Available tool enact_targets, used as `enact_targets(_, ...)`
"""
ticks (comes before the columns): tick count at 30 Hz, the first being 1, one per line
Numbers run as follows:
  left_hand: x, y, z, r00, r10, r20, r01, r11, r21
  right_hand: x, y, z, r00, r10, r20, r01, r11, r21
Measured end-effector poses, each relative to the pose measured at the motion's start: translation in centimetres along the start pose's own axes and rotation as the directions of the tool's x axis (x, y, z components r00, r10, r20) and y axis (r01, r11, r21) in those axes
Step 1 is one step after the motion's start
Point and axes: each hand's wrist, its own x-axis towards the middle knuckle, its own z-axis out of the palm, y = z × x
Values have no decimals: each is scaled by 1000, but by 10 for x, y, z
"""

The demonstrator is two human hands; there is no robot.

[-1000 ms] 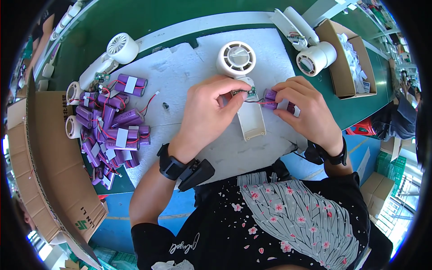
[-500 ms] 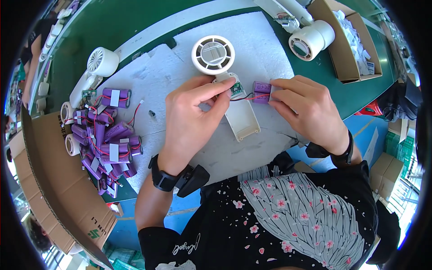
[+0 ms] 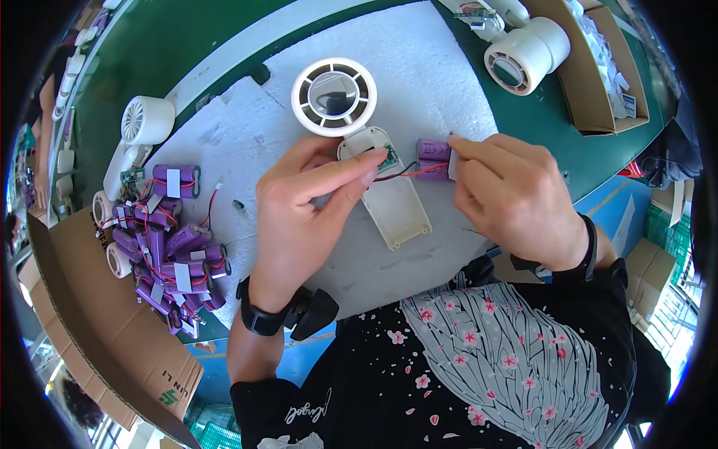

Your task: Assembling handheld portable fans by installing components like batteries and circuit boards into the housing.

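An opened white handheld fan lies in front of me, with its round slotted head (image 3: pixel 334 97) at the far end and its hollow handle shell (image 3: pixel 396 207) toward me. A small green circuit board (image 3: pixel 388 158) shows at the neck. Over that neck, my left hand (image 3: pixel 303 206) pinches thumb and index finger at the end of the red and black wires (image 3: pixel 396 175); their plug is hidden. Those wires run to a purple battery pack (image 3: pixel 433 158) right of the handle. My right hand (image 3: pixel 516 191) grips the pack's right end, by a white patch.
Several purple battery packs (image 3: pixel 179 236) with wires are heaped at left, next to a cardboard box (image 3: pixel 97 288). Another white fan (image 3: pixel 147 120) lies beyond them. At the far right are more fan parts (image 3: pixel 527 56) and a carton (image 3: pixel 591 82) of white pieces. A pale foam sheet (image 3: pixel 314 262) covers the table.
My view has shifted slightly. The fan has turned a little and its neck shows more. My right fingers curl further at the battery pack. Both hands keep their places.
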Motion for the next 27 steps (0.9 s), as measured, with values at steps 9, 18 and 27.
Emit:
enact_targets(9,-2,6,-8,996,-30,83,34,998,-46,-6,-3,6,988,108,-109,-88,980,176)
enact_targets(18,-2,5,1,1000,-9,22,11,997,-72,0,-8,8,984,177,4,-176,981,85)
enact_targets(27,-9,3,-1,999,36,9,-36,998,-46,-79,104,-98,782,519,-345,-619,713,-329)
